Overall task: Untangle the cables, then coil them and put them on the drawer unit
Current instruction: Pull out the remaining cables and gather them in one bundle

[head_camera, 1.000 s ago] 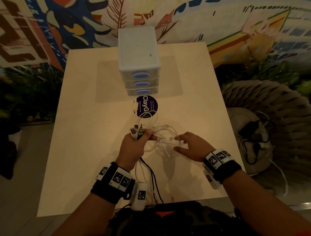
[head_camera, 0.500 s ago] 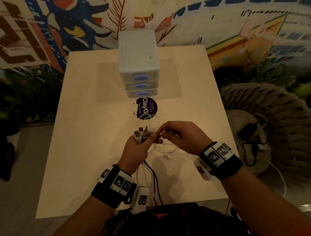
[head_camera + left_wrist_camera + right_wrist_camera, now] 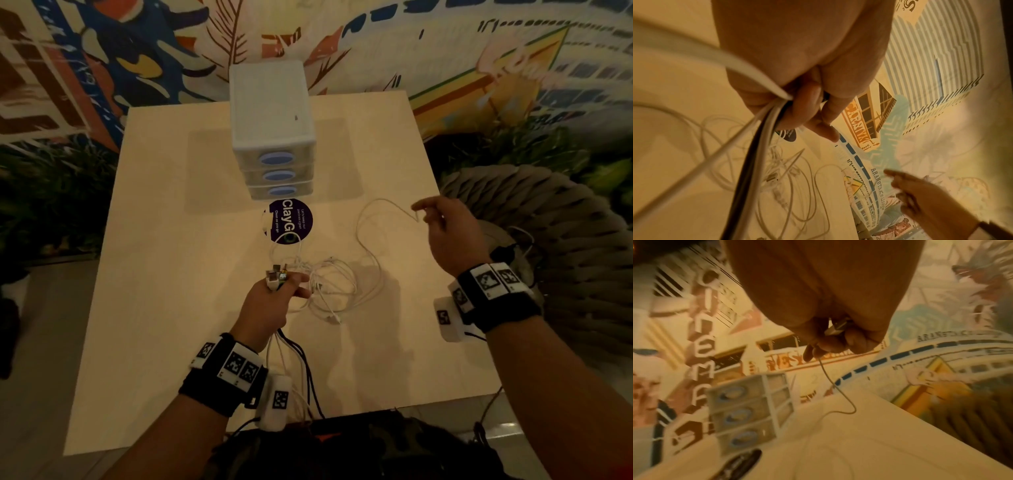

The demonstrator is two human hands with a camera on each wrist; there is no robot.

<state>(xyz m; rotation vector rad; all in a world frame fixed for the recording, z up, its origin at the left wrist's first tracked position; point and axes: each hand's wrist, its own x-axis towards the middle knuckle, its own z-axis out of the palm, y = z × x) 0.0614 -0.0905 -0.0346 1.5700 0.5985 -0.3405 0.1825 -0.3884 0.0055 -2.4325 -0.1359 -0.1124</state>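
Note:
A tangle of thin white cables (image 3: pixel 329 284) lies on the pale table (image 3: pixel 171 274) in front of the white three-drawer unit (image 3: pixel 272 113). My left hand (image 3: pixel 274 294) grips a bundle of white and dark cables near their plugs (image 3: pixel 275 275); their lengths trail back off the table's near edge (image 3: pixel 756 146). My right hand (image 3: pixel 442 222) is raised at the right and pinches one white cable (image 3: pixel 373 219) at its plug end (image 3: pixel 835 328), so that the cable runs in a loose arc down to the tangle.
A round dark sticker (image 3: pixel 289 221) lies on the table just in front of the drawer unit (image 3: pixel 748 412). A woven wicker seat (image 3: pixel 548 212) with dark cables on its cushion stands right of the table. A painted mural wall is behind.
My right hand left the left hand's bundle and swept up and to the right, drawing one white cable out of the tangle. The left hand has stayed in place on its bundle.

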